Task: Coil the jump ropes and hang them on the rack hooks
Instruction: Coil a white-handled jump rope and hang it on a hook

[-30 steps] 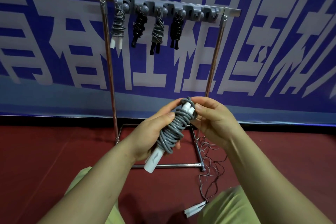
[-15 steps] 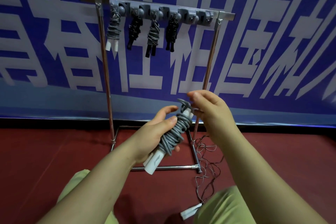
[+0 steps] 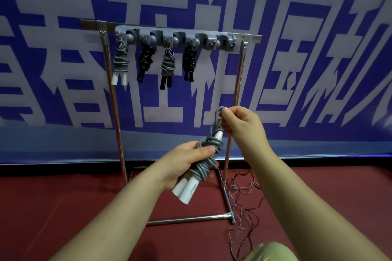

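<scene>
four coiled ropes (image 3: pixel 167 62) hang on the rack (image 3: pixel 176 37). left hand (image 3: pixel 182 165) grips the fifth bundle (image 3: pixel 206 161); right hand (image 3: pixel 239 127) pinches its loop (image 3: pixel 218 112). a loose rope (image 3: pixel 244 199) remains.

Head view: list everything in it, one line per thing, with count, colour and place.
rack: 1, silver metal frame, standing on the floor before the banner.
hook bar: 1, grey, across the top of the rack; hooks at its right end bare.
hung grey ropes: 2, one with white handles at far left, one with black handles third from left.
hung black ropes: 2, second and fourth from left.
coiled rope: 1, grey with white handles, held in front of the rack.
loose rope: 1, thin and dark, tangled on the floor by the rack's right foot.
banner: 1, blue with pale characters, behind.
floor: red.
trousers: olive, bottom edge.
left hand: grips the coil.
right hand: pinches the rope's top loop.
</scene>
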Available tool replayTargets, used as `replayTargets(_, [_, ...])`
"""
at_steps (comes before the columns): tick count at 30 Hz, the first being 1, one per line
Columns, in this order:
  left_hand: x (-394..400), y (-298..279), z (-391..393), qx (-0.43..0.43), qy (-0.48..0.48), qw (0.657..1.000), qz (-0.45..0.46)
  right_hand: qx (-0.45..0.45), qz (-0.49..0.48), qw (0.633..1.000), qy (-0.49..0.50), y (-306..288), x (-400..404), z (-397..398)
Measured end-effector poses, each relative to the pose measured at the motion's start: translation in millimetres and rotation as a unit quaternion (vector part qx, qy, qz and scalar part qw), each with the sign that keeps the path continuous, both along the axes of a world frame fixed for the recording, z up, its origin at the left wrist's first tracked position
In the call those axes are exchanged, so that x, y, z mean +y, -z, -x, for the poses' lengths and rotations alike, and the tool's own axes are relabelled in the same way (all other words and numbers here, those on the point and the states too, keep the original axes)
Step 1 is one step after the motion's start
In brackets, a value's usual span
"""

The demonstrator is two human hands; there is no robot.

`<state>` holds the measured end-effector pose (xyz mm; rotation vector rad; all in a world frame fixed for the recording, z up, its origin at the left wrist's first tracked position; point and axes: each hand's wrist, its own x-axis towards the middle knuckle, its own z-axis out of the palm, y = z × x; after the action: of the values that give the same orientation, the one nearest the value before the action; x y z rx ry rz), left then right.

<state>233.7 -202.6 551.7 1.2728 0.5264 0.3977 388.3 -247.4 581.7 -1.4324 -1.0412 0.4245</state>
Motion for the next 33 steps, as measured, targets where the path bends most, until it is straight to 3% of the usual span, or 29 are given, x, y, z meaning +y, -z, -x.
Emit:
replayTargets(6, [52, -27, -37, -0.034, -0.016, 0.999, 0.038, 0.108, 0.019, 0.993, -0.046, -31, 54, -28])
replayTargets(17, [165, -72, -105, -0.082, -0.041, 0.996, 0.008, 0.168, -0.03, 0.979, -0.109, -79, 160, -94])
replayTargets(25, [220, -87, -148, -0.093, -0.058, 0.993, 0.037, 0.173, -0.018, 0.983, -0.059, -103, 228, -129])
replayTargets(33, [236, -80, -174, -0.117, -0.064, 0.988, 0.08, 0.241, 0.065, 0.967, -0.048, -105, 256, -149])
